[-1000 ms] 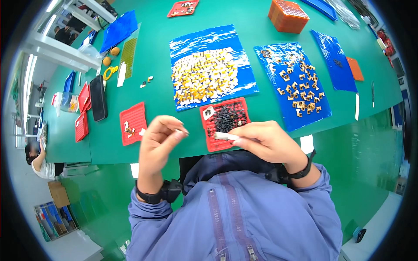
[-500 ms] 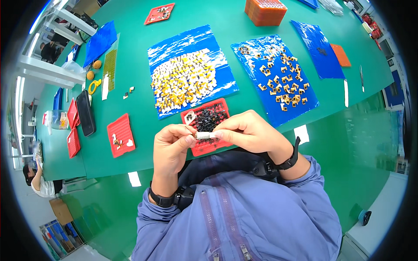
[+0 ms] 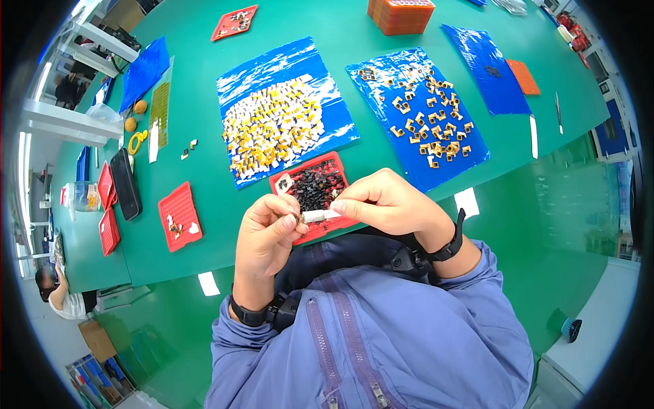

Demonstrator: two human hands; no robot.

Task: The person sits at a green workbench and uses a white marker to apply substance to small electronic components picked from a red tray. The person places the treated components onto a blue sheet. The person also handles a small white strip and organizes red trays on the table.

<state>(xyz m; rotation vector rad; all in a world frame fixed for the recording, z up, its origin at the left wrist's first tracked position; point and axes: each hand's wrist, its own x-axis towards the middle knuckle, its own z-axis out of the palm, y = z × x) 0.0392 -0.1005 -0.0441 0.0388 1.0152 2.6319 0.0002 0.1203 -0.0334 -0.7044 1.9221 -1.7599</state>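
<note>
Just above the near edge of a red tray (image 3: 332, 228), my two hands meet in front of my body. My left hand (image 3: 264, 235) is closed, its thumb and fingers pinching a small brownish piece (image 3: 298, 217) mostly hidden by the fingertips. A short white strip (image 3: 315, 216) runs from that piece to my right hand (image 3: 390, 204), which is closed on its other end in a pinch. Whether strip and piece are joined I cannot tell. Many tiny black parts (image 3: 315, 187) fill the tray behind my fingers, with a white piece (image 3: 283, 183) at its left corner.
Beyond the tray, a blue sheet (image 3: 262, 68) carries many white-and-yellow pieces. Right of it, another blue sheet (image 3: 429, 178) bears small gold-brown frames. A red tray (image 3: 185, 204) with a few bits lies left. Stacked orange trays (image 3: 400, 20) stand at the back; tweezers (image 3: 558, 112) lie far right.
The view has shifted slightly, so the table's things sit further left. Both hands keep their pinch near the tray; the fingers have moved a little around the strip.
</note>
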